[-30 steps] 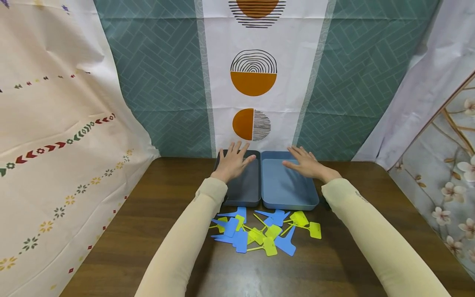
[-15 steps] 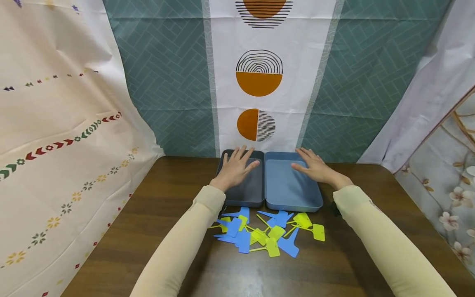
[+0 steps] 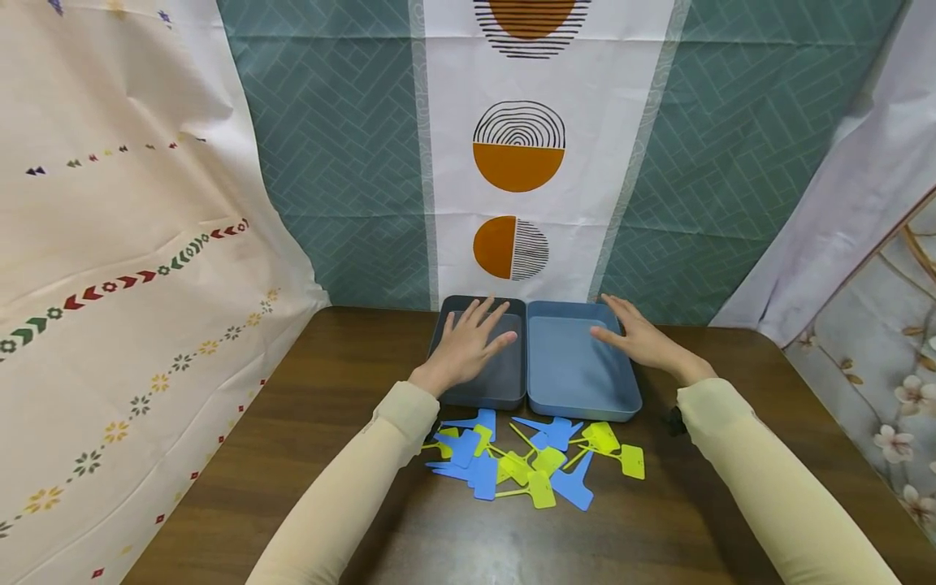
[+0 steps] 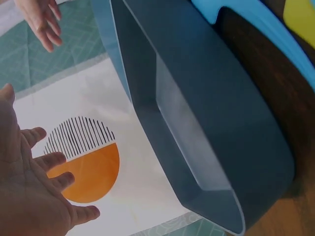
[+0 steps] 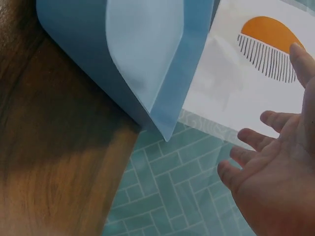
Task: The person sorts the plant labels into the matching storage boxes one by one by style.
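In the head view my left hand [image 3: 462,345] hovers over the dark grey tray [image 3: 504,374] with fingers spread, holding nothing. My right hand [image 3: 647,337] is held above the right side of the blue tray [image 3: 570,357], fingers extended, also without anything in it. Both wrist views show the left palm [image 4: 29,191] and the right palm [image 5: 285,172] raised clear of the trays. Just in front of the trays lies a loose, overlapping pile of T-shaped plastic plant labels, some blue like this blue label [image 3: 574,485], others yellow like this yellow label [image 3: 541,490].
The two trays stand side by side at the back of the brown wooden table [image 3: 468,540]. Behind them hangs a green and white patterned cloth [image 3: 351,162]. A cream cloth [image 3: 146,325] borders the left side, and a floral cloth [image 3: 877,390] the right.
The scene has shifted slightly right in the head view. My right hand has drifted a little to the right over the blue tray, widening the gap between the hands. The labels lie unchanged.
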The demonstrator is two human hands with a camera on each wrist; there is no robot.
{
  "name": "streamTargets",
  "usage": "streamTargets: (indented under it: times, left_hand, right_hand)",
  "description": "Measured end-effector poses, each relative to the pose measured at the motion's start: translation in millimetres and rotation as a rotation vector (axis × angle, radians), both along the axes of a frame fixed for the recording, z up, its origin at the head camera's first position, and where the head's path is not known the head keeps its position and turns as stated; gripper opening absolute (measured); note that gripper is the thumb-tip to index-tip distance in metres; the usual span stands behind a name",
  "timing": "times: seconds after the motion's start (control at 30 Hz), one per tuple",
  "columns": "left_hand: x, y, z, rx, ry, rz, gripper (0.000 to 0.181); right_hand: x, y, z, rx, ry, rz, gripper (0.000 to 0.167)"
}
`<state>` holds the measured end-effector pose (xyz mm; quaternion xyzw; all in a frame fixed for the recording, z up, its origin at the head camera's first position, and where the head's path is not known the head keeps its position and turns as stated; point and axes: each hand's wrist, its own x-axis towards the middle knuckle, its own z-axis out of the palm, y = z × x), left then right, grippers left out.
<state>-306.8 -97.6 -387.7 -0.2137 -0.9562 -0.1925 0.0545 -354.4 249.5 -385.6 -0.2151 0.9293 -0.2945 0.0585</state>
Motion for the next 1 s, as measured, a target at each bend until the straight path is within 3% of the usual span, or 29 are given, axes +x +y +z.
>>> streamTargets:
  times: [0.33, 1.0]
  left_hand:
    - [13.0, -2.0, -10.8, 0.031, 0.023, -0.048, 0.07]
    - [41.4, -0.5, -10.1, 0.005, 0.019, -0.123, 0.068]
  right_hand:
    - [1.6, 13, 0.8, -0.034, -0.032, -0.002, 0.084]
    - [7.9, 29, -11.7, -0.099, -0.077, -0.04, 0.088]
